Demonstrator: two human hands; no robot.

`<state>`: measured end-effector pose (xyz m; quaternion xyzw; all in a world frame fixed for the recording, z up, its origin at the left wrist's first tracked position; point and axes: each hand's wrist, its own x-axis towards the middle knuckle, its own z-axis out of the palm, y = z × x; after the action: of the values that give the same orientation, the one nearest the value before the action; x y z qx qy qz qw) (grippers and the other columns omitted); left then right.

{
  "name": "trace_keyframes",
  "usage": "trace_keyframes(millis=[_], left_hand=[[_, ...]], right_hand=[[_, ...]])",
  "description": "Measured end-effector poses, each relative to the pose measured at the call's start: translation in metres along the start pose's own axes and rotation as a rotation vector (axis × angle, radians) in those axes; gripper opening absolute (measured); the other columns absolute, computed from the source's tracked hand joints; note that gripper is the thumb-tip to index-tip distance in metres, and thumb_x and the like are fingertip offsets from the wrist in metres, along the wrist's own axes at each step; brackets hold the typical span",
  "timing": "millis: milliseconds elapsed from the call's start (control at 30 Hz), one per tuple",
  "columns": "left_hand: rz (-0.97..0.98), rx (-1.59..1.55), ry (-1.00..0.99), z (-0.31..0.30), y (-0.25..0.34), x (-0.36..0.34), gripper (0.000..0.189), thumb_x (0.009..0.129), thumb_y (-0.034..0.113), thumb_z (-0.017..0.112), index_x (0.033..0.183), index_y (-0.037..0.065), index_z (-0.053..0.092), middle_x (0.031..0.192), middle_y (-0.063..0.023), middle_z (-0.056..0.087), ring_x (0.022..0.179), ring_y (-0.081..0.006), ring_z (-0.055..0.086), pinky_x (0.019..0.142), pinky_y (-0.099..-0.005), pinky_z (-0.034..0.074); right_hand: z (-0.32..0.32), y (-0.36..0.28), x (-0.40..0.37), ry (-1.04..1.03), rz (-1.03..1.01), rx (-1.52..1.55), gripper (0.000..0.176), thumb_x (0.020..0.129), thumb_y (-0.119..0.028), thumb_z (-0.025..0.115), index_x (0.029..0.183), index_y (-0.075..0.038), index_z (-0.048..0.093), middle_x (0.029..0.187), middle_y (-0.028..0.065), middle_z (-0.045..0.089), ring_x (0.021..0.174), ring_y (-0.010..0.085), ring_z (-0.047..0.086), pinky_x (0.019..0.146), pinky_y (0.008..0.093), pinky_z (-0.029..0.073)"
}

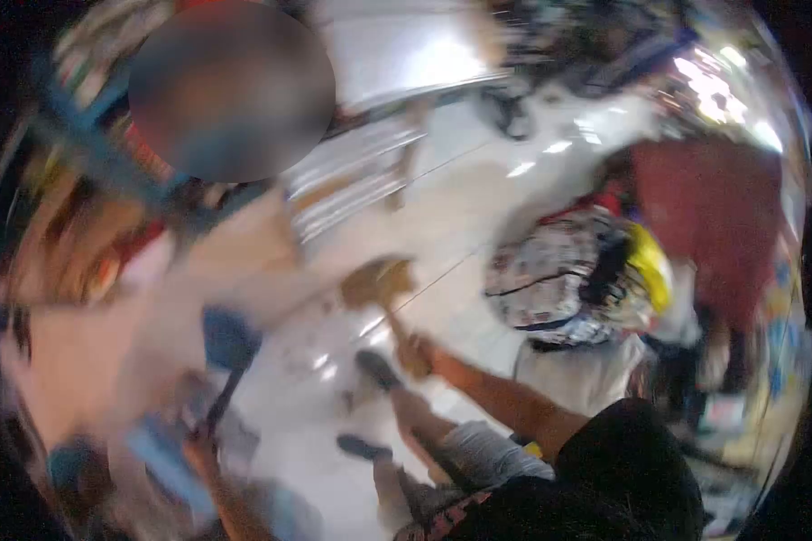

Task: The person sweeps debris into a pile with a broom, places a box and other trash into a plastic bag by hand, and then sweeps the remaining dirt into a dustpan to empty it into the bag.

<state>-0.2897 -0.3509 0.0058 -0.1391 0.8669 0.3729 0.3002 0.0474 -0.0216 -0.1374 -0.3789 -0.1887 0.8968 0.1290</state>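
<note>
Motion smears the whole head view. My right hand [417,353] is closed on the handle of a brown, broad-headed tool, perhaps a brush or small broom [376,281], held out over the pale floor. At the lower left, my left hand [200,447] is wrapped round the dark handle of a blue scoop-like thing, perhaps a dustpan [229,339]. The tool and the blue scoop are apart, with the scoop to the left. Below my right hand show my legs and dark shoes.
Shiny pale floor tiles [460,225] run through the middle. Right of my right arm lies a patterned bundle [550,279] with a yellow part, beside a dark red surface [713,216]. A bench-like frame [352,176] and blue shelving [90,135] are at upper left.
</note>
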Motion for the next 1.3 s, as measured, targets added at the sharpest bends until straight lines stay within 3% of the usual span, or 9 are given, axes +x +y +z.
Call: trace_keyframes(millis=[167, 367, 500, 567, 867, 933, 1033, 1200, 1300], left_hand=[[0.232, 0.088, 0.019, 0.006, -0.033, 0.052, 0.033, 0.07, 0.027, 0.047, 0.087, -0.002, 0.05, 0.072, -0.0093, 0.052, 0.06, -0.0194, 0.048, 0.054, -0.0291, 0.039], [0.225, 0.178, 0.055, 0.033, 0.024, 0.007, 0.032, 0.07, 0.026, 0.048, 0.085, -0.002, 0.051, 0.071, -0.01, 0.052, 0.06, -0.0199, 0.048, 0.053, -0.0295, 0.039], [0.212, 0.228, 0.079, 0.042, 0.034, 0.0, 0.032, 0.069, 0.026, 0.048, 0.084, -0.002, 0.051, 0.071, -0.0105, 0.052, 0.06, -0.0203, 0.048, 0.053, -0.0298, 0.039], [0.205, 0.248, 0.095, 0.043, 0.038, -0.002, 0.032, 0.069, 0.026, 0.049, 0.083, -0.002, 0.051, 0.071, -0.0107, 0.052, 0.06, -0.0205, 0.048, 0.053, -0.0299, 0.038], [0.176, 0.39, 0.178, 0.02, 0.016, 0.005, 0.031, 0.068, 0.026, 0.05, 0.08, -0.003, 0.051, 0.069, -0.0117, 0.052, 0.06, -0.0214, 0.049, 0.053, -0.0305, 0.038], [0.237, 0.566, 0.16, 0.011, 0.012, 0.004, 0.031, 0.068, 0.026, 0.05, 0.079, -0.003, 0.052, 0.069, -0.0119, 0.052, 0.06, -0.0216, 0.049, 0.052, -0.0307, 0.038], [0.26, 0.436, 0.242, 0.021, 0.014, 0.015, 0.031, 0.069, 0.029, 0.049, 0.07, -0.003, 0.053, 0.061, -0.0102, 0.051, 0.049, -0.015, 0.045, 0.039, -0.029, 0.035], [-0.067, 0.583, 0.266, 0.03, 0.04, 0.022, 0.032, 0.067, 0.032, 0.052, 0.071, 0.001, 0.056, 0.056, -0.0116, 0.053, 0.046, -0.0205, 0.052, 0.045, -0.0319, 0.04], [0.194, 0.6, 0.318, 0.014, 0.011, 0.052, 0.033, 0.066, 0.035, 0.053, 0.072, 0.002, 0.058, 0.055, -0.0118, 0.053, 0.041, -0.0172, 0.051, 0.04, -0.0298, 0.039]], right_hand=[[0.047, -0.047, -0.112, 0.429, 0.452, -0.287, 0.02, 0.073, -0.022, 0.046, 0.082, -0.005, 0.044, 0.067, 0.0028, 0.048, 0.049, 0.0127, 0.046, 0.041, 0.0227, 0.04], [0.032, -0.061, -0.179, 0.278, 0.183, -0.988, 0.025, 0.07, -0.022, 0.05, 0.084, -0.002, 0.045, 0.069, 0.0092, 0.05, 0.052, 0.0168, 0.048, 0.043, 0.026, 0.042], [0.006, -0.044, -0.204, 0.241, -0.006, -0.693, 0.026, 0.067, -0.014, 0.056, 0.087, -0.003, 0.044, 0.068, 0.0076, 0.049, 0.052, 0.0157, 0.049, 0.044, 0.0263, 0.043], [0.0, -0.045, -0.206, 0.501, 0.387, -0.131, 0.027, 0.066, -0.009, 0.056, 0.089, -0.006, 0.043, 0.065, 0.0057, 0.047, 0.052, 0.0142, 0.049, 0.043, 0.0249, 0.043], [-0.002, -0.05, -0.136, 0.461, 0.252, -0.372, 0.018, 0.076, -0.025, 0.04, 0.078, -0.007, 0.041, 0.049, 0.0014, 0.039, 0.037, 0.0137, 0.04, 0.03, 0.0252, 0.031], [0.009, -0.05, -0.101, 0.548, 0.277, 0.111, 0.021, 0.075, -0.017, 0.044, 0.092, -0.009, 0.034, 0.058, 0.0035, 0.04, 0.039, 0.0125, 0.038, 0.031, 0.0252, 0.032], [0.012, -0.031, -0.016, 0.537, 0.035, -0.863, 0.041, 0.071, -0.014, 0.049, 0.106, -0.011, 0.028, 0.064, 0.0062, 0.046, 0.048, 0.0136, 0.045, 0.034, 0.0272, 0.037], [0.075, -0.011, 0.087, 0.621, 0.011, -1.078, 0.05, 0.065, -0.017, 0.049, 0.107, -0.005, 0.025, 0.084, 0.0192, 0.047, 0.073, 0.0303, 0.049, 0.064, 0.0362, 0.04], [0.115, 0.002, 0.1, 0.604, 0.065, -1.088, 0.064, 0.063, -0.017, 0.049, 0.116, -0.005, 0.014, 0.095, 0.0241, 0.044, 0.085, 0.035, 0.046, 0.071, 0.0368, 0.038]])
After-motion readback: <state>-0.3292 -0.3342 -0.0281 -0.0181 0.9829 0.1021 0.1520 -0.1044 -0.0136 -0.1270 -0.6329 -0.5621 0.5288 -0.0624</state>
